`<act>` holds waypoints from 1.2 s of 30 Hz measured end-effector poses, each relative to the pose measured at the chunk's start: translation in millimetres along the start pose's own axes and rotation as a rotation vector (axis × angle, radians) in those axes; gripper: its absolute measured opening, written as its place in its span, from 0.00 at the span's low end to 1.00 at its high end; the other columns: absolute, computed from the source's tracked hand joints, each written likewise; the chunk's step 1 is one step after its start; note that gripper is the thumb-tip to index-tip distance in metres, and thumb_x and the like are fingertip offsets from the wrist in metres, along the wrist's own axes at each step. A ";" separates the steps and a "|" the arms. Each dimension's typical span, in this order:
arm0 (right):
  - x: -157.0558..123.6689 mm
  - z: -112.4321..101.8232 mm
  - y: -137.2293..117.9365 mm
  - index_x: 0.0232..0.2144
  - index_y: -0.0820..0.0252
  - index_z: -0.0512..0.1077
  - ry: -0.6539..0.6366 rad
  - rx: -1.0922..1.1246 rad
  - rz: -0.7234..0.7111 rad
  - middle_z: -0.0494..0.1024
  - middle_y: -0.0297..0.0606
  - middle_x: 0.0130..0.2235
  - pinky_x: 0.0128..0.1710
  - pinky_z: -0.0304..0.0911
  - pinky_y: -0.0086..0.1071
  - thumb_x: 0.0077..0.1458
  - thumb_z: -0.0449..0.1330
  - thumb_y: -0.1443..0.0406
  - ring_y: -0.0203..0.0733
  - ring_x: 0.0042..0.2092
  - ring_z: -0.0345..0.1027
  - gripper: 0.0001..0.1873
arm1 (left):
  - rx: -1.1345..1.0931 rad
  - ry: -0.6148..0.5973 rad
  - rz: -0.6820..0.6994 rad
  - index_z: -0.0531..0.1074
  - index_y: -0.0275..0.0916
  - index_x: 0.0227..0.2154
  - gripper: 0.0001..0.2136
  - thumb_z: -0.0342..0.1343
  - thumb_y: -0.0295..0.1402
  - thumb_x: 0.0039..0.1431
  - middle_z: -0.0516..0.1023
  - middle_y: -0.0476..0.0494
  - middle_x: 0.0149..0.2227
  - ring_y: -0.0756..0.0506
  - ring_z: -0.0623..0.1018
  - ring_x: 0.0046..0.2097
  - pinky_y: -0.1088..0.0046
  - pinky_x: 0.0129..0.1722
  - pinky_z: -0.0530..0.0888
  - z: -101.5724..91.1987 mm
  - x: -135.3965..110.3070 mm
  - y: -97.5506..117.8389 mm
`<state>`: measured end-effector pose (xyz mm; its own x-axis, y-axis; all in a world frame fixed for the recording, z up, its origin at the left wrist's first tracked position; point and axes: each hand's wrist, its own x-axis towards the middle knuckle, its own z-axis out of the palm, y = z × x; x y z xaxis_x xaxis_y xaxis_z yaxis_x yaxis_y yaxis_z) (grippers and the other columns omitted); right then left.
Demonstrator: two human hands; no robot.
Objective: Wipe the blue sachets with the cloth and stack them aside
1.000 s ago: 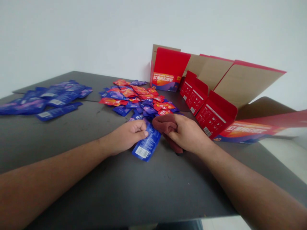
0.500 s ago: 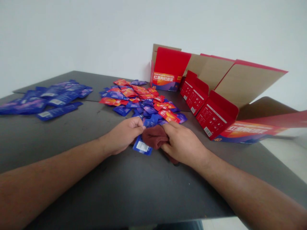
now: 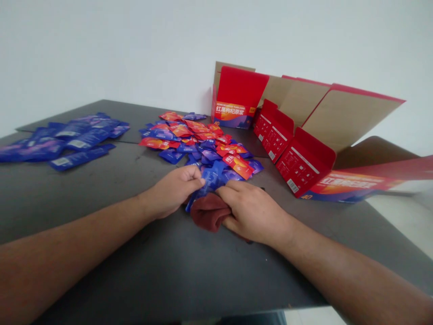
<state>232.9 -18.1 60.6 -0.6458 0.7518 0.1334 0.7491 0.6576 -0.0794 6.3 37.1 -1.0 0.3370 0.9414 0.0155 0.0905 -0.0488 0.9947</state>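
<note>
Between my hands is a blue sachet [image 3: 211,178], its upper part in view and its lower end covered by a cloth. My left hand [image 3: 181,189] pinches the sachet's left edge between thumb and fingers. A brown-red cloth [image 3: 210,213] is bunched in my right hand [image 3: 252,207], which presses it over the sachet's lower end. Just beyond my hands lies a mixed heap of red and blue sachets [image 3: 199,140]. Part of the cloth under my right palm is hidden.
A pile of blue sachets [image 3: 77,135] lies on the dark table [image 3: 162,271] to the left. Several open red cardboard boxes [image 3: 306,160] with raised flaps stand at the right. One box [image 3: 233,115] is at the back, near the white wall [image 3: 118,49].
My right hand and the cloth have slid down along the sachet towards me, uncovering its upper part and covering the barcode end. My left hand has stayed in place.
</note>
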 end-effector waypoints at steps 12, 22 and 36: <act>-0.1 2.7 -1.7 0.41 0.58 0.71 0.035 -0.018 0.046 0.76 0.40 0.42 0.42 0.65 0.37 0.59 0.61 0.64 0.46 0.44 0.72 0.07 | -0.022 0.040 -0.036 0.64 0.41 0.30 0.10 0.59 0.38 0.60 0.65 0.53 0.24 0.51 0.65 0.24 0.74 0.25 0.63 3.3 -0.9 2.9; 0.1 3.0 -0.4 0.41 0.57 0.71 0.036 -0.009 0.034 0.76 0.40 0.42 0.42 0.65 0.36 0.59 0.61 0.64 0.46 0.44 0.71 0.08 | 0.003 0.040 -0.019 0.64 0.41 0.30 0.11 0.59 0.39 0.61 0.64 0.54 0.24 0.51 0.63 0.24 0.75 0.24 0.60 2.3 -0.9 1.4; 1.3 3.9 5.5 0.42 0.58 0.70 0.059 -0.004 0.111 0.76 0.41 0.43 0.41 0.65 0.36 0.58 0.61 0.64 0.45 0.43 0.71 0.09 | -0.050 0.040 -0.041 0.65 0.42 0.30 0.10 0.59 0.39 0.61 0.66 0.53 0.25 0.50 0.65 0.25 0.75 0.26 0.64 2.0 -0.2 -1.7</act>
<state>235.6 -13.4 56.5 -0.5492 0.8155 0.1822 0.8160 0.5704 -0.0933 8.0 36.3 -2.9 0.2966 0.9548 -0.0224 0.0563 0.0059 0.9984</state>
